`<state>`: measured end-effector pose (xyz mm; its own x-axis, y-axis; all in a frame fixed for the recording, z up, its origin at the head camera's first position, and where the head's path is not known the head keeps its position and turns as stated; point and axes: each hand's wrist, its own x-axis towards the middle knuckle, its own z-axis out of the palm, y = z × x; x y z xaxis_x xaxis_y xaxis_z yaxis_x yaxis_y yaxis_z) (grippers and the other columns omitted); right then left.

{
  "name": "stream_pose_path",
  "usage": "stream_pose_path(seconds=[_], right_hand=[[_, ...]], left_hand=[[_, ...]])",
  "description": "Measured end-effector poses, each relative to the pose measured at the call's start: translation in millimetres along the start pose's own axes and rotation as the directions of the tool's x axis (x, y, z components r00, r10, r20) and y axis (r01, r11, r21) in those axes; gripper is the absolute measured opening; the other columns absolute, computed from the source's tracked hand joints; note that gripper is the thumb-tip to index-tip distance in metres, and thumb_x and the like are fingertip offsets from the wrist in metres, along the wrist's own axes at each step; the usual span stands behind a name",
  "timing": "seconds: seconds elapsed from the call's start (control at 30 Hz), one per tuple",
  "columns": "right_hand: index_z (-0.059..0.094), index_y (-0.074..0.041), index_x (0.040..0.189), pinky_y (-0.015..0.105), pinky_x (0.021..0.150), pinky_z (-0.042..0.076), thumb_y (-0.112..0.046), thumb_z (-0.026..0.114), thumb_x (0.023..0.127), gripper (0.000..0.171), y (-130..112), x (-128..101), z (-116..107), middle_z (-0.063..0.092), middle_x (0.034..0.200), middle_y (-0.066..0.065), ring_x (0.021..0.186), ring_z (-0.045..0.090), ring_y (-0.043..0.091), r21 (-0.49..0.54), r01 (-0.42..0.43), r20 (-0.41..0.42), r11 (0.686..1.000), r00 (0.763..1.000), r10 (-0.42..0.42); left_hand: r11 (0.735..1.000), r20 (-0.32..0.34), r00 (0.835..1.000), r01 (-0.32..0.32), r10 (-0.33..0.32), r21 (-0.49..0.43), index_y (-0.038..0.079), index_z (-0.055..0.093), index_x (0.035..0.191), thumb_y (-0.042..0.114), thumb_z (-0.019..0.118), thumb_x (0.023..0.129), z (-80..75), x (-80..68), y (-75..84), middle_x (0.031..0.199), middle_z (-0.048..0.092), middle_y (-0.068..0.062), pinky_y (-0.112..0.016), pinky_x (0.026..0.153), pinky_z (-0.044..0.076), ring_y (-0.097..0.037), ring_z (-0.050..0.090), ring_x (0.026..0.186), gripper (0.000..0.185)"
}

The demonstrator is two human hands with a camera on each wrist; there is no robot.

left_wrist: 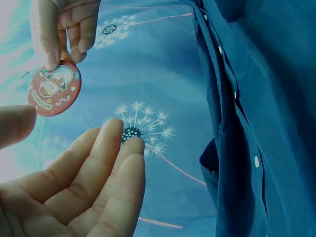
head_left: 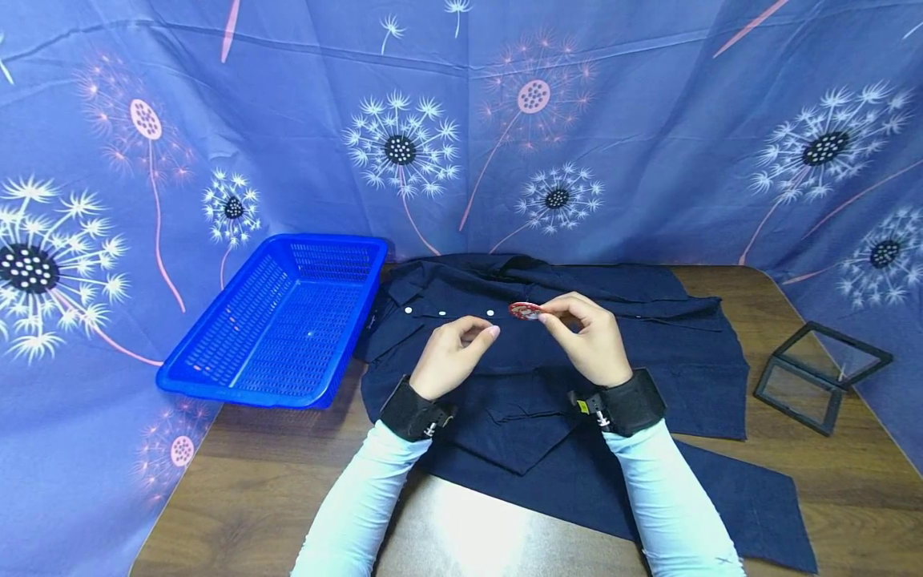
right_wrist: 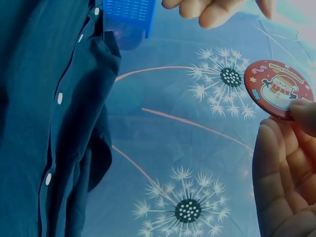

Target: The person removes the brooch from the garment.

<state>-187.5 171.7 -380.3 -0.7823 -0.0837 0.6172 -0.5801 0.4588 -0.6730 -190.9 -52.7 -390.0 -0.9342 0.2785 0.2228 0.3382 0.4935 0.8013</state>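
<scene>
Head view, contents. One dark navy button-up shirt (head_left: pixel 577 353), laid flat across the wooden counter (head_left: pixel 245 481), white buttons in a row along its placket. One round red pin badge (head_left: pixel 524 311) with a cartoon snowman print, held above the shirt near the button row. The right hand (head_left: pixel 587 336) pinches the badge by its edge between thumb and fingertips. The left hand (head_left: pixel 454 353) hovers just beside it, empty, fingers loosely relaxed and slightly bent, not touching the badge. Both wrists carry black straps over pale sleeves.

One blue plastic basket (head_left: pixel 216 361), perforated, at the left of the counter, its corner touching the shirt. One black-framed clear box (head_left: pixel 822 377), at the right of the counter, apart from the shirt. Blue dandelion-print cloth (head_left: pixel 649 144) hung behind and around the counter.

Left wrist view: badge (left_wrist: pixel 54 89) face-on, gripped from above by right fingertips (left_wrist: pixel 52 54); left palm spread open below.

Right wrist view: badge (right_wrist: pixel 277 89) at the thumb tip.
</scene>
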Motion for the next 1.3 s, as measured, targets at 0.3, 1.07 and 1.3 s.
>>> stream_pose_path(seconds=[0.3,1.07,1.3], right_hand=[[0.075,-0.008,0.094,0.013,0.07,0.048,-0.005,0.074,0.085,0.01,0.9,-2.4,3.7,0.071,0.091,0.002,0.079,0.06,0.005,-0.042,0.061,0.021,0.997,0.998,-0.06],[0.074,-0.011,0.093,0.029,0.068,0.052,0.0,0.078,0.079,0.019,-8.1,-6.4,16.6,0.069,0.09,0.002,0.082,0.064,0.013,-0.192,0.323,0.105,0.927,0.946,-0.308],[0.074,-0.008,0.091,0.03,0.066,0.053,0.001,0.08,0.077,0.017,-9.3,-7.3,18.4,0.067,0.09,0.005,0.081,0.064,0.015,-0.209,0.362,0.139,0.908,0.931,-0.339]], left_hand=[[0.995,0.03,0.999,-0.025,0.028,-0.094,0.006,0.07,0.111,0.034,0.054,0.1,-0.7,2.7,-1.4,0.098,0.077,-0.006,-0.037,0.084,0.055,-0.017,0.072,0.097,0.034],[0.967,0.043,0.999,0.009,0.003,-0.253,-0.001,0.072,0.099,0.03,0.05,0.102,-3.7,5.3,-5.0,0.09,0.074,-0.016,-0.034,0.076,0.059,-0.029,0.072,0.086,0.038],[0.957,0.063,0.998,0.033,-0.015,-0.288,-0.003,0.071,0.096,0.025,0.052,0.101,-4.1,5.5,-4.7,0.086,0.072,-0.019,-0.031,0.071,0.059,-0.033,0.072,0.084,0.033]])
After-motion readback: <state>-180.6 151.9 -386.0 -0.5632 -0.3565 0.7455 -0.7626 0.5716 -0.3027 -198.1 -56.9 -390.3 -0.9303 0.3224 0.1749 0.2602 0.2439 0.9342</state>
